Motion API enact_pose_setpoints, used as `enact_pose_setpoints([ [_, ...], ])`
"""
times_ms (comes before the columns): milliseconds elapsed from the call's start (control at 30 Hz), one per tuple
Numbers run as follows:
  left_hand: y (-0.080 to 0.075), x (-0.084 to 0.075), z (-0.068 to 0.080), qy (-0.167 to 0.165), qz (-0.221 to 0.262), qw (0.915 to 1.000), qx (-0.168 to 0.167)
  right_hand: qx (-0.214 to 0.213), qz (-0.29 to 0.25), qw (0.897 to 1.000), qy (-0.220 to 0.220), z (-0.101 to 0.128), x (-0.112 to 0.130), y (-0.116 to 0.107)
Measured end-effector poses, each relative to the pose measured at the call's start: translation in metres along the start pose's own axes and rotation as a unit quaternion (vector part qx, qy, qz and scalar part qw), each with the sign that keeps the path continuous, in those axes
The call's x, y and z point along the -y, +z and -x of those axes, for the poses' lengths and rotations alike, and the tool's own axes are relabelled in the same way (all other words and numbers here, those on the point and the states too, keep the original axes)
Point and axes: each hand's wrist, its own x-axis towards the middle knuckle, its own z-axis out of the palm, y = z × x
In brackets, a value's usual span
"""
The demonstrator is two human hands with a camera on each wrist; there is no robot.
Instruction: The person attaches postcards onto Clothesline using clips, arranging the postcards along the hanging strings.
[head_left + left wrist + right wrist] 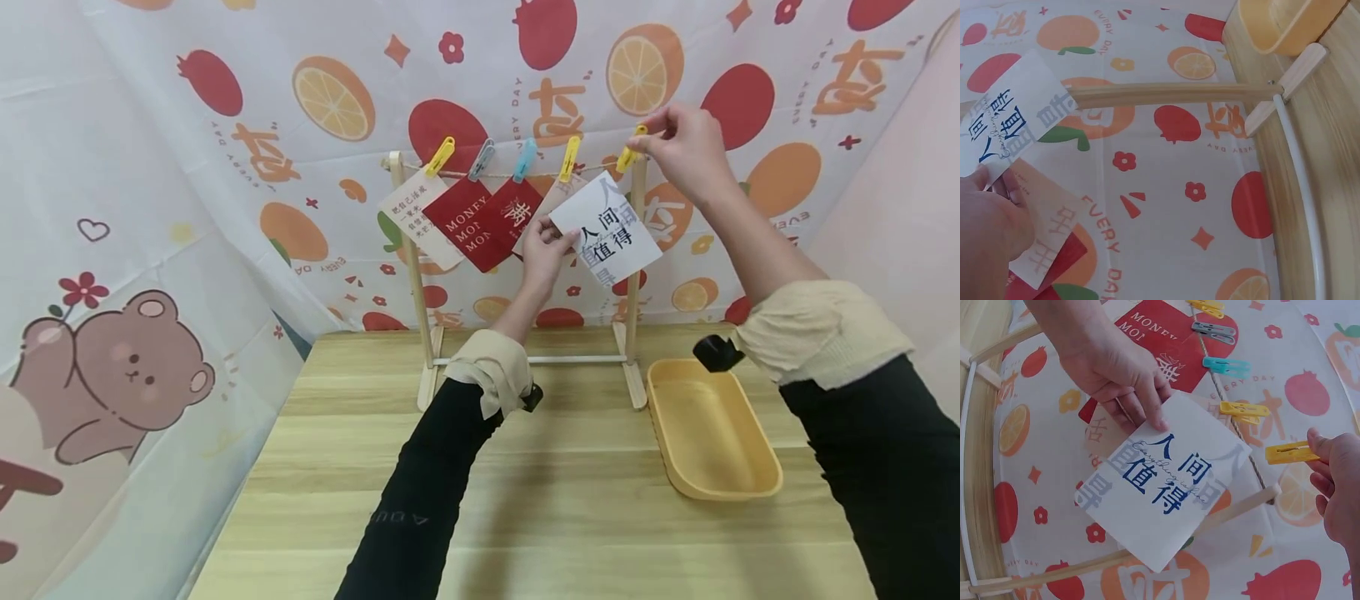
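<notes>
Left hand (543,250) pinching the white card (607,229) by its corner, up at the string of the wooden rack (633,275). Right hand (678,150) pinching a yellow clip (630,154) on that string. Rack standing on a pale wood surface (570,500), yellow tray (708,433) lying beside; fruit-print cloth (337,100) hanging behind.

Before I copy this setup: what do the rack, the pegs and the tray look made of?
The rack: pale unpainted wood, faint grain, with a white rod.
The yellow peg that the right hand pinches: glossy moulded plastic, probably.
The tray: matt yellow plastic, rounded rim.
</notes>
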Motion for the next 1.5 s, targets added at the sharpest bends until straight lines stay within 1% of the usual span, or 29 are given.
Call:
enact_pose_setpoints([
  [133,0.003,-0.006,-0.006,0.007,-0.015,0.9999,-0.003,0.007,-0.009,1.000,0.010,-0.015,0.010,0.003],
  [267,0.006,-0.014,-0.008,0.000,-0.009,0.9999,0.004,0.004,-0.019,0.999,0.027,-0.025,0.014,0.004],
  [400,0.010,-0.026,-0.001,-0.005,-0.018,0.9998,0.008,0.004,-0.016,0.999,0.046,-0.030,0.014,0.004],
  [500,0.014,-0.035,0.007,-0.006,-0.043,0.9991,0.001,0.004,-0.008,0.999,0.049,-0.032,0.012,0.004],
  [567,0.015,-0.038,0.009,-0.007,-0.052,0.9986,-0.001,0.004,-0.005,0.999,0.051,-0.033,0.010,0.005],
  [700,0.015,-0.036,0.006,-0.008,-0.060,0.9982,0.001,0.007,-0.007,0.998,0.061,-0.034,0.007,0.005],
  [800,0.014,-0.027,-0.001,-0.005,-0.059,0.9982,0.004,0.013,-0.011,0.997,0.071,-0.036,0.005,0.005],
  [967,0.015,-0.012,-0.012,0.006,-0.058,0.9983,-0.004,0.023,-0.006,0.997,0.075,-0.039,0.004,0.004],
  [1200,0.019,-0.006,-0.011,0.014,-0.053,0.9983,-0.020,0.036,-0.009,0.996,0.078,-0.043,0.001,0.005],
  [1367,0.021,-0.003,-0.009,0.004,-0.050,0.9981,-0.034,0.052,-0.006,0.996,0.074,-0.042,-0.001,0.007],
  [1500,0.024,-0.002,-0.007,-0.003,-0.045,0.9973,-0.058,0.061,-0.021,0.995,0.072,-0.040,-0.004,0.010],
])
